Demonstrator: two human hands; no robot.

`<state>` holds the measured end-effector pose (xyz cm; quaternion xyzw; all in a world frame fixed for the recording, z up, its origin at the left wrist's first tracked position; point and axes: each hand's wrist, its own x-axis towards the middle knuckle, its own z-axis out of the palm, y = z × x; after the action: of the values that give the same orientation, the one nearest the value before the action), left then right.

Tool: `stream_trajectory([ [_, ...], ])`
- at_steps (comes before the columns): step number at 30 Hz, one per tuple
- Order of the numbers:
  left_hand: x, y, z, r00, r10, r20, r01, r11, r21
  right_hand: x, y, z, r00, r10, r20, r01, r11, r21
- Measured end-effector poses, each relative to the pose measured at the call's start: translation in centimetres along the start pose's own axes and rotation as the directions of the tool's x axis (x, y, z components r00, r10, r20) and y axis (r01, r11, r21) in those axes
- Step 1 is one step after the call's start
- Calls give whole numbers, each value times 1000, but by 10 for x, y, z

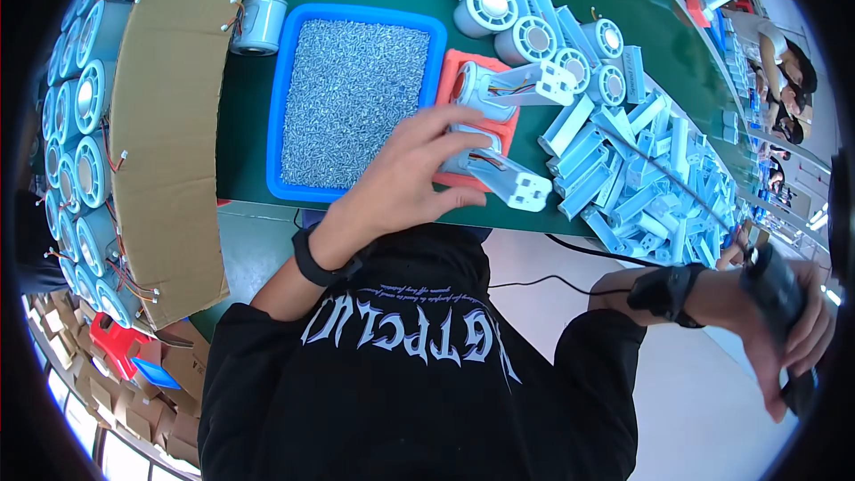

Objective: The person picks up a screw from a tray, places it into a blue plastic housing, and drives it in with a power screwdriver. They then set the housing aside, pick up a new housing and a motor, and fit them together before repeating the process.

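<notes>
My left hand (411, 174) reaches over the green table and rests its fingers on a pale blue plastic fan part (481, 160) lying on an orange-red jig (454, 67). A second similar part (499, 89) sits at the far end of the same jig. My right hand (793, 321) is far out to the right, low beside the table, closed around a dark electric screwdriver (777, 289) whose long thin bit (659, 169) reaches up over the table. Both wrists wear dark bands.
A blue tray (287, 80) full of small silver screws lies left of the jig. Several pale blue housings (641, 178) are heaped to the right, round fan units (490, 9) behind. A cardboard sheet (169, 107) and a stack of fans (85, 160) stand at left. Another person (784, 71) sits far right.
</notes>
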<state>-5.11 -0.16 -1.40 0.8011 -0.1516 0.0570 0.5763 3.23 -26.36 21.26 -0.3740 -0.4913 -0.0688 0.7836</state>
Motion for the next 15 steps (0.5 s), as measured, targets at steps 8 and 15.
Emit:
stream_trajectory([
  [8, 54, 2, -11, 996, -14, -87, 15, 1000, 13, 10, 4, -2, 918, 357, 174, -312, 920, -237],
  [15, 43, -1, -3, 999, 1, -51, 4, 995, 100, -8, 53, 1, 986, 167, 17, -164, 980, -114],
])
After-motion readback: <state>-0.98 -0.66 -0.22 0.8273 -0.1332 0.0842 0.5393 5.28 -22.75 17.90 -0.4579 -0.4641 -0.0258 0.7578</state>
